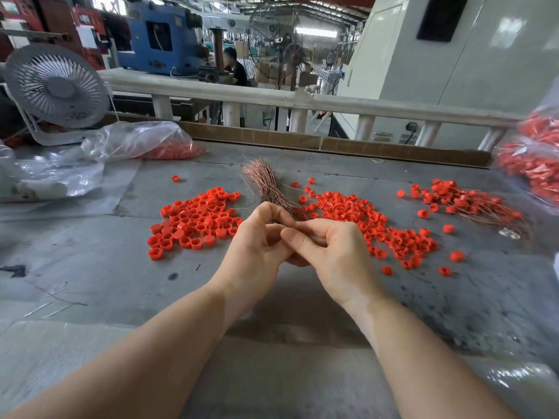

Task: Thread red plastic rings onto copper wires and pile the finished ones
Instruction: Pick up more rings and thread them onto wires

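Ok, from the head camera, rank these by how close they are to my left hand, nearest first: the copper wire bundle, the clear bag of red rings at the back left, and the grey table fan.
1. copper wire bundle: held in the left hand, fanning up behind it.
2. clear bag of red rings: back left on the table.
3. grey table fan: far left corner, behind the bag.

Grey worktable (90, 267) — scuffed and stained. On it lay loose red rings (193, 222), a second ring pile (363, 219), a copper wire bundle (266, 182) between them, threaded pieces (472, 204) far right. Plastic bags (136, 143) and a desk fan (57, 89) sat at the back left.
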`<state>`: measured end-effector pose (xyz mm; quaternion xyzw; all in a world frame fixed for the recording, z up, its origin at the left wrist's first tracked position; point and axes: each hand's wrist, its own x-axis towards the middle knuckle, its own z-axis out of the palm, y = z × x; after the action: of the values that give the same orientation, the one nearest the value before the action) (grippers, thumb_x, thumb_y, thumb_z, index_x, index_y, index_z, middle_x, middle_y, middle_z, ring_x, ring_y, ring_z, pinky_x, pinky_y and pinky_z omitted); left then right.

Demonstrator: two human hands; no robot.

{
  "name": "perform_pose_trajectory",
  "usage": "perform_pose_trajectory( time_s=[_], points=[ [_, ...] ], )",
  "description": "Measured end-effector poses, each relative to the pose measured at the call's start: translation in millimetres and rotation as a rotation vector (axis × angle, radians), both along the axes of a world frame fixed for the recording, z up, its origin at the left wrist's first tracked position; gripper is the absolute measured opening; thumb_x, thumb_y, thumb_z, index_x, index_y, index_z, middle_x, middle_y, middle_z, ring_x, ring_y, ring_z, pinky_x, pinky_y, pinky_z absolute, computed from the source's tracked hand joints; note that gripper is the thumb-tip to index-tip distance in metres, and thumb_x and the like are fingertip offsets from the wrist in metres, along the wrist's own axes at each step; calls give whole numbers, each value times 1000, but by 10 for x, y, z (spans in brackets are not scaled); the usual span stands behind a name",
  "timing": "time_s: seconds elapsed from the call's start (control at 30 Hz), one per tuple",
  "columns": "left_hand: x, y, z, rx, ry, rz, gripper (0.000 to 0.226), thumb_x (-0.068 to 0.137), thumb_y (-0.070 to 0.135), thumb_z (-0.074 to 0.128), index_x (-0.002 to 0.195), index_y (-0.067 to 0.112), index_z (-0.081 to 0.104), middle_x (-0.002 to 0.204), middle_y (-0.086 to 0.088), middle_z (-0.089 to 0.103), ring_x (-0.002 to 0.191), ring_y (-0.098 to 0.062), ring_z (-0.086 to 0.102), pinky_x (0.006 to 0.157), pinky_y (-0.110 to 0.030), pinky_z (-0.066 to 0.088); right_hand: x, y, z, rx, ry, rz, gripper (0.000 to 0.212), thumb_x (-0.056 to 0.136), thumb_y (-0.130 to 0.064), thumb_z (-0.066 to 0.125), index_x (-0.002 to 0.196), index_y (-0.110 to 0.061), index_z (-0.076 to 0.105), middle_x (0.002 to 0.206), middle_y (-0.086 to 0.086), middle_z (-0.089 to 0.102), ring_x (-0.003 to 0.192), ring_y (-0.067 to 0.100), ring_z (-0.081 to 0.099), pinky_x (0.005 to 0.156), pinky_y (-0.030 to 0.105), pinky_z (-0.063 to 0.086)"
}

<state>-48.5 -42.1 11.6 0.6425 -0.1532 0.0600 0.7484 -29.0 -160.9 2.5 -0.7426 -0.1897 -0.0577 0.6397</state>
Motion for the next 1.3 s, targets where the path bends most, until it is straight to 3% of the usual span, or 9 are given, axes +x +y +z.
perform_pose_trajectory(
  time_s=[0.17, 0.3, 0.4, 0.53, 0.67, 0.8, 0.93, 1.07, 1.3],
  points=[
    [-6, -9, 4, 54, -24, 43, 23, 86, -18, 46, 83, 4, 40, 63, -10, 61, 50, -8, 60, 55, -17, 50, -13, 7, 15, -1, -28, -41, 10, 82, -15, 69, 80, -25, 71, 71, 4, 73, 63, 15, 69, 64, 30, 58],
    [14, 12, -37, 11, -8, 26, 18, 87, -13, 49, 86, 3, 42, 65, -9, 66, 57, -13, 64, 58, -20, 52, -21, 10, 2, -38, -6, -49, 8, 85, -21, 66, 90, -18, 73, 78, 3, 74, 73, 16, 70, 73, 38, 58],
    [28, 42, -62, -101, 77, 10, 15, 81, 7, 61, 88, 3, 48, 74, -17, 69, 66, -23, 66, 63, -28, 57, -44, 7, 11, -137, -98, -101, 12, 91, -29, 58, 88, -29, 70, 73, -10, 71, 70, 4, 67, 64, 25, 53],
    [77, 70, -81, -151, 172, 69, 25, 68, 29, 64, 80, 9, 56, 65, -5, 68, 55, -12, 64, 52, -21, 52, -36, -39, 35, -216, -296, -287, 7, 88, -27, 61, 88, -25, 68, 62, -4, 65, 57, 10, 61, 60, 36, 52],
    [96, 71, -92, -140, 182, 81, 30, 67, 36, 64, 78, 9, 59, 63, -3, 65, 54, -11, 61, 53, -20, 52, -42, -33, 70, -311, -439, -252, 18, 77, -19, 68, 95, -17, 71, 76, -14, 55, 66, 2, 52, 63, 10, 38],
    [73, 58, -60, -134, 176, 58, 34, 72, 40, 59, 78, 7, 64, 65, -7, 65, 56, -14, 62, 54, -21, 52, -23, -50, 69, -297, -436, -223, 16, 79, -6, 70, 93, -14, 73, 82, -7, 61, 71, 0, 53, 64, 7, 36],
    [57, 86, -26, -166, 195, 21, 27, 92, 25, 48, 82, 11, 69, 71, -7, 69, 61, -16, 64, 55, -22, 53, -11, -67, 75, -209, -400, -237, 17, 79, -5, 70, 93, -14, 73, 84, -5, 69, 77, 2, 59, 69, 7, 39],
    [38, 110, -17, -127, 145, 29, 16, 88, 1, 54, 90, 9, 68, 75, -5, 71, 64, -15, 66, 57, -22, 54, -11, -71, 75, -168, -369, -240, 18, 81, -6, 69, 93, -18, 73, 84, -10, 69, 80, 2, 62, 71, 7, 42],
    [27, 92, -32, -10, 1, 120, 14, 75, 6, 67, 87, 12, 68, 71, -2, 71, 61, -11, 65, 53, -21, 53, -13, -69, 90, -174, -388, -237, 21, 83, -7, 67, 101, -15, 72, 90, -13, 68, 90, -7, 60, 77, 5, 41]
  ],
)
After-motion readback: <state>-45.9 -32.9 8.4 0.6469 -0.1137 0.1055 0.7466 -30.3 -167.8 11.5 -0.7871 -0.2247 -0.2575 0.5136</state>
